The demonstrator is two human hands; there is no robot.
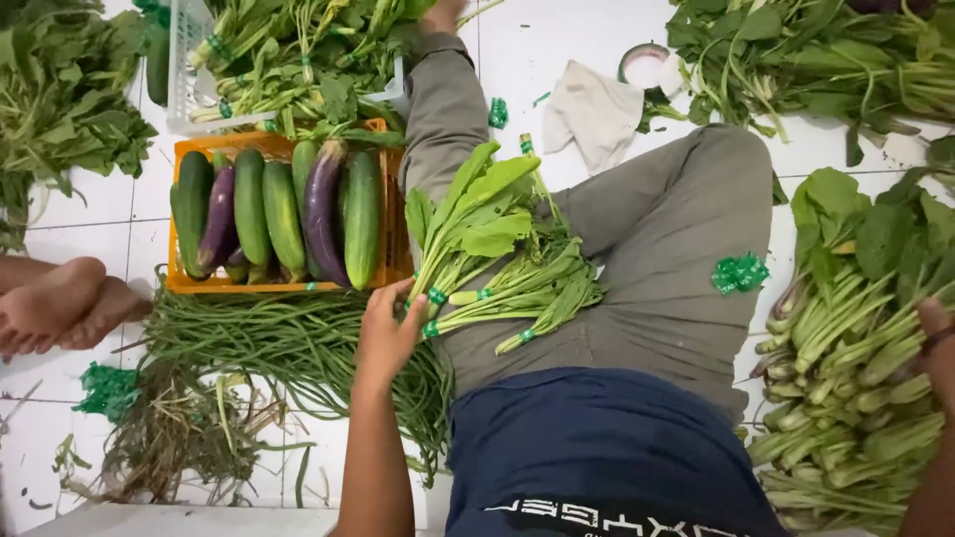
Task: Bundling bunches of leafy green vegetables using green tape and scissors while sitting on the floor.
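left hand (pixel 386 328): rests on the stem ends of the tied greens, fingers (pixel 410 314) curled lightly on them, thumb side toward the lap; looks like a loose hold, not a tight pinch
right hand (pixel 937 343): at the far right edge, mostly cut off; lies on the stalk pile, grip cannot be told
tied greens (pixel 492 254): several small bundles with green bands, lying across the person's left thigh, leaves pointing far, stems near the left hand
stalk pile (pixel 856 388): loose leafy greens on the floor to the right, cut ends pointing left
long beans (pixel 298 343): heap on the floor just left of the left hand, near side of the crate
orange crate (pixel 184 283): far left of the lap, holds cucumbers (pixel 264 209) and purple eggplants (pixel 323 204) lying side by side
white basket (pixel 189 70): beyond the crate, full of banded greens
cloth (pixel 595 111): white, on the tiles between the knees, far side
band bunch (pixel 740 272): green, on the right thigh
other person's feet (pixel 55 303): left edge, on the tiles
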